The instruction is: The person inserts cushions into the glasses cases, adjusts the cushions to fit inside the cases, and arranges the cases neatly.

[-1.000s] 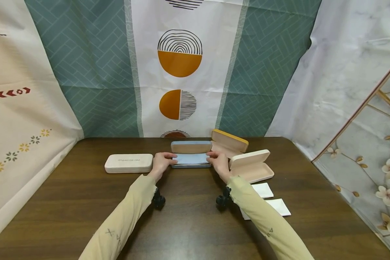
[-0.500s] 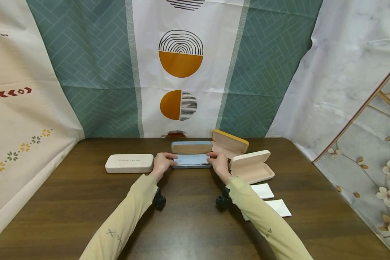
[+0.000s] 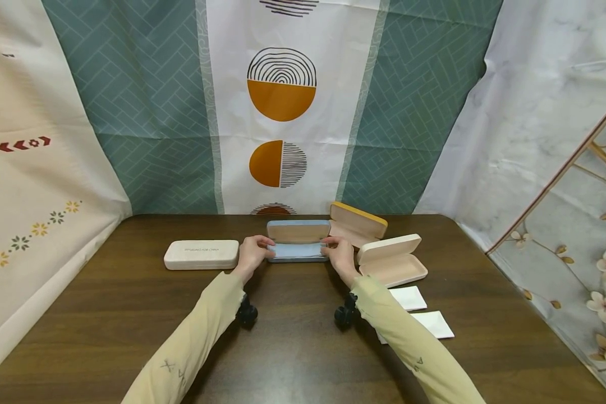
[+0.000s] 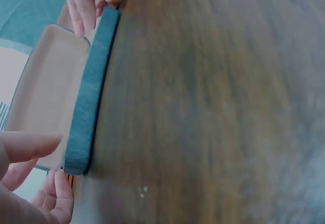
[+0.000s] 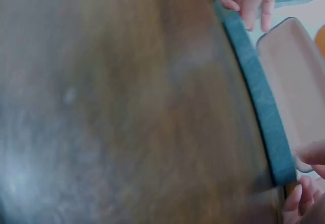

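Observation:
A light blue glasses case point(image 3: 299, 260) stands with its lid up at the far middle of the table. A pale blue cloth point(image 3: 298, 250) lies lengthwise in its base. My left hand point(image 3: 252, 255) is at the case's left end, fingers reaching over the cloth's edge. At the right end my right hand point(image 3: 340, 255) does the same. In the left wrist view, an extended finger point(image 4: 33, 145) of the left hand lies over the case, while other fingers touch its end. The front wall point(image 5: 261, 102) hides the cloth in the right wrist view.
A closed cream glasses case point(image 3: 202, 254) lies left of my left hand. Open yellow point(image 3: 358, 219) and cream point(image 3: 391, 261) cases stand to the right. White folded cloths point(image 3: 434, 324) lie partly under my right forearm. A curtain point(image 3: 151, 112) hangs behind the table.
The blue cloth has sunk lower and flatter into the case's base, its raised back edge coming down. Both hands stay at the case's ends, almost unmoved.

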Demonstrator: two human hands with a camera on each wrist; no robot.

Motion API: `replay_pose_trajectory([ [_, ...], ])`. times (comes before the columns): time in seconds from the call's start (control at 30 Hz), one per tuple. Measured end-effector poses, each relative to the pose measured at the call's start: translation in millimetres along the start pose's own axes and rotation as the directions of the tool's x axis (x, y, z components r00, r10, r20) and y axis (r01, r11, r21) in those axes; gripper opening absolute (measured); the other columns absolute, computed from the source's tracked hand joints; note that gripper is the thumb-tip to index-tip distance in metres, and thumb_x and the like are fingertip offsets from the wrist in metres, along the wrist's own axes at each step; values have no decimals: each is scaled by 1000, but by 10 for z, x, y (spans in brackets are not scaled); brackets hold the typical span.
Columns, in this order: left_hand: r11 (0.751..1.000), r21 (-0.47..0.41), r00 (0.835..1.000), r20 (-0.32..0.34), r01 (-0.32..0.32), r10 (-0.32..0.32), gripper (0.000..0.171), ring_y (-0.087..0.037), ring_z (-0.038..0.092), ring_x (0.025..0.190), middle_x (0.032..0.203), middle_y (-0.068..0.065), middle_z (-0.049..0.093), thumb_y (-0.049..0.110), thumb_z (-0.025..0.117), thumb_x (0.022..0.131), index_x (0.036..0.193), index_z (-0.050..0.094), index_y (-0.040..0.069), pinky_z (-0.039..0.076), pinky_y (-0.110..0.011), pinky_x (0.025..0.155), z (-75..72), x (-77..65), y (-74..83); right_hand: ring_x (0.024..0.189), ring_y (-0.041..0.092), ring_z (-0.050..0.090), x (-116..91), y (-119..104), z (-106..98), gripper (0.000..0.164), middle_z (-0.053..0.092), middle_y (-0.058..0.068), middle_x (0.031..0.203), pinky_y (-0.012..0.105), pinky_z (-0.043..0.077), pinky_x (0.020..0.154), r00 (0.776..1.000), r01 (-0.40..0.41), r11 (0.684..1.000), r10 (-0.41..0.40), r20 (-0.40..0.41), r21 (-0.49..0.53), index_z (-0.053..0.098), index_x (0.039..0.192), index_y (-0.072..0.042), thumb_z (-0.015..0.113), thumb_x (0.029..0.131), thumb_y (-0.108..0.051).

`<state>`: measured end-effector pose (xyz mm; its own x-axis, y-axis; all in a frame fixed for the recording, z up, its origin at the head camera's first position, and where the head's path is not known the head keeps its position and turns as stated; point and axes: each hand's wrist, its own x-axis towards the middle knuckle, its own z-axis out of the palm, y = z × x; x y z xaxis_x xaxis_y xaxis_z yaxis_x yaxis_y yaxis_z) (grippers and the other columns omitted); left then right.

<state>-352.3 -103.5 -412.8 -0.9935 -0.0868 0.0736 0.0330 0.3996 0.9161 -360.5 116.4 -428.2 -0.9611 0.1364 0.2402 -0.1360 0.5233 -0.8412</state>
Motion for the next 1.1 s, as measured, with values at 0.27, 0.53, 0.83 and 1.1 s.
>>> replay_pose_trajectory([
  [0.27, 990, -137, 993, -117, -19, 3, 30, -27, 49, 87, 95, -18, 56, 0, 73, 72, 99, 60, -4, 40, -34, 69, -15, -36, 70, 82, 25, 52, -69, -106, 4, 25, 53, 15, 93, 35, 42, 71, 992, -43, 980, 66, -111, 194, 54, 101, 4, 66, 82, -7],
  [0.53, 938, -332, 959, -284, -98, 0, 43, -27, 46, 91, 101, -17, 48, 15, 74, 76, 104, 47, -2, 38, -36, 76, 117, -95, 125, 99, 27, 45, -106, -170, 38, 50, 40, 15, 111, 38, 38, 79, 983, -56, 932, 115, -144, 359, 39, 117, -1, 63, 86, -31],
  [0.83, 915, -370, 909, -417, -159, -11, 53, -28, 35, 99, 106, -11, 35, 22, 73, 78, 113, 40, 1, 32, -35, 82, 344, -45, 144, 107, 29, 39, -82, -159, 114, 57, 34, 17, 118, 41, 35, 86, 985, -49, 929, 107, -139, 366, 33, 126, -2, 55, 89, -40],
  [1.1, 914, -387, 902, -427, -119, -64, 52, -30, 37, 99, 104, -13, 36, 24, 73, 78, 112, 42, -1, 32, -36, 81, 430, 10, 162, 102, 31, 40, -18, -168, 194, 57, 36, 18, 114, 41, 35, 84, 978, -4, 928, 82, -193, 374, 35, 121, -1, 56, 88, -41],
])
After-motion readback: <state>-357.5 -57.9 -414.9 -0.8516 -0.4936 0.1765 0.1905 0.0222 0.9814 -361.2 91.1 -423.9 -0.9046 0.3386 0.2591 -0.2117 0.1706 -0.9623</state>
